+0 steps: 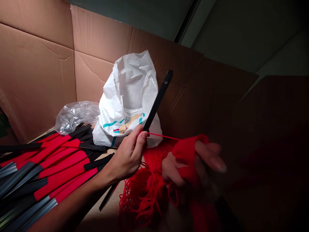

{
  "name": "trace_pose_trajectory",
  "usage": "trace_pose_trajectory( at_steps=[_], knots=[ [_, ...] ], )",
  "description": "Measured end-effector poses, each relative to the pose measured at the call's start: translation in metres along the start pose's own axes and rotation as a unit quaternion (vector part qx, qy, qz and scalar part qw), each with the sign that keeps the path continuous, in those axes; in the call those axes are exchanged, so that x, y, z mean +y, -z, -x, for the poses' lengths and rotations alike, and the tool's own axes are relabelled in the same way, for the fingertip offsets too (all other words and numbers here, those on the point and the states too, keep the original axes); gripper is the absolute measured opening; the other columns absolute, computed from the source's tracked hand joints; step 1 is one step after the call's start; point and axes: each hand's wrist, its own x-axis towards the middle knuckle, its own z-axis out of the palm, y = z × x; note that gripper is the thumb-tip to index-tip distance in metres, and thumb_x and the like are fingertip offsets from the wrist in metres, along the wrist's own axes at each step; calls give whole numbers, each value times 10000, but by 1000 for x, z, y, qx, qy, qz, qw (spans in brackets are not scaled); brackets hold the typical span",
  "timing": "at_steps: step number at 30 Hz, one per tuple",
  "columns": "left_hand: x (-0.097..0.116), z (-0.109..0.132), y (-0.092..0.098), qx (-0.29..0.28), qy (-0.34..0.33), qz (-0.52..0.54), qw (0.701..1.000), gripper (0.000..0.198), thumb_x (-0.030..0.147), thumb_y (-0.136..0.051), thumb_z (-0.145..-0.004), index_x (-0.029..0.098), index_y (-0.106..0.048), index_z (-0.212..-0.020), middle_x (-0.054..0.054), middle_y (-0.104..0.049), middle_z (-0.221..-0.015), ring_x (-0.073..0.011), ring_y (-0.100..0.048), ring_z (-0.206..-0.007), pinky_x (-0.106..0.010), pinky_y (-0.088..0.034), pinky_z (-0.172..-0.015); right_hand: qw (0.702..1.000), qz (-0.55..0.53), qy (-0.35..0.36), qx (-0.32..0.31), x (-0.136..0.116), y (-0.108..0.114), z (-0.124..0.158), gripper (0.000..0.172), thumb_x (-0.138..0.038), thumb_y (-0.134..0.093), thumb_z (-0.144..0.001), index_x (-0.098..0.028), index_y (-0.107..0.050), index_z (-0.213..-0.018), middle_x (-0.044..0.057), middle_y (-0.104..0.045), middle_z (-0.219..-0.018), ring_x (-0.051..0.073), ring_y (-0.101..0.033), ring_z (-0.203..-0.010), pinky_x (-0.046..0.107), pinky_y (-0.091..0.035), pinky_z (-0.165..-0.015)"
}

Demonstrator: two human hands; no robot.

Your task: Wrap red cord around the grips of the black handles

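Note:
My left hand [127,158] is closed around a long, flat black strip [158,101] that slants up to the right. Its lower end shows below my wrist. A thin red cord [164,136] runs taut from beside my left thumb to my right hand [172,169]. A wide red band [189,149], like a bundle of cord or cloth, wraps across the fingers of the right hand, which are curled and partly blurred. Beneath both hands lies a tangled heap of red cord [147,190] with loose loops.
Several strips with red wrapped middles [64,166] and black ends are piled at the left. A white plastic bag [108,112] stands open behind my hands, beside a crumpled clear bag [74,114]. Cardboard sheets [43,67] form a wall behind; the right side is dark.

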Motion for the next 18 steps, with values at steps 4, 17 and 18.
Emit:
trace_pose_trajectory(
  at_steps=[4,17,18],
  knots=[
    [4,4,-4,5,2,6,1000,419,590,-348,-1144,230,-483,-977,43,-435,-815,-118,-356,-677,-270,-321,-591,979,-192,-13,65,-5,-10,-7,240,-323,-635,-1092,-201,-765,-932,-206,-177,-341,9,96,-251,130,-99,-236],
    [15,6,4,44,1,80,996,419,613,-389,-1126,242,-455,-943,40,-436,-825,-114,-315,-629,-251,-295,-531,981,9,-174,83,-17,-28,5,448,-569,-644,-1061,-228,-778,-1318,-140,-298,-403,22,-29,-353,152,-198,-374],
    [16,6,5,43,0,83,996,417,611,-385,-1128,244,-451,-943,42,-429,-821,-113,-300,-622,-250,-276,-519,980,6,-180,79,-17,-28,5,481,-596,-645,-1051,-251,-757,-1366,-141,-290,-400,30,-31,-356,155,-208,-373]
  ],
)
